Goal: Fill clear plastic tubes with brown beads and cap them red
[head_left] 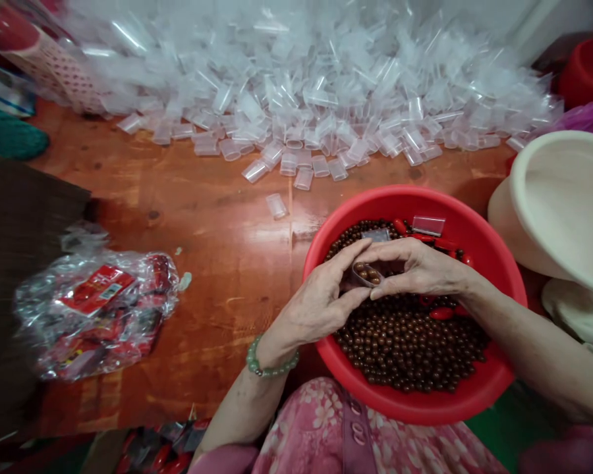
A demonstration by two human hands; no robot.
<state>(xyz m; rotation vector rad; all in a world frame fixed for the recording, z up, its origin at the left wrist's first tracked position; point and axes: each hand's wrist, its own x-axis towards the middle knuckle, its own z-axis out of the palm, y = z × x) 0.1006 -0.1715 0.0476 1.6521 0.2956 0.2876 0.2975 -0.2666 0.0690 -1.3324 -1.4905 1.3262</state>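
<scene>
The left hand (pixel 319 304) and right hand (pixel 415 268) grip a clear plastic tube (pixel 356 279) of round brown beads (pixel 368 274) over a red plastic basin (pixel 494 263).

A varnished orange-brown wooden tabletop (pixel 192 191) fills most of the view, with light glaring in pale patches across its grain. A pale wall (pixel 573 16) rises at the upper right corner, above a red plastic tub (pixel 590 72), and a cream plastic basin (pixel 558 204) leans nearby. A dark brown board (pixel 24 276) runs down the left side, and a green surface (pixel 514 421) shows low on the right.
</scene>
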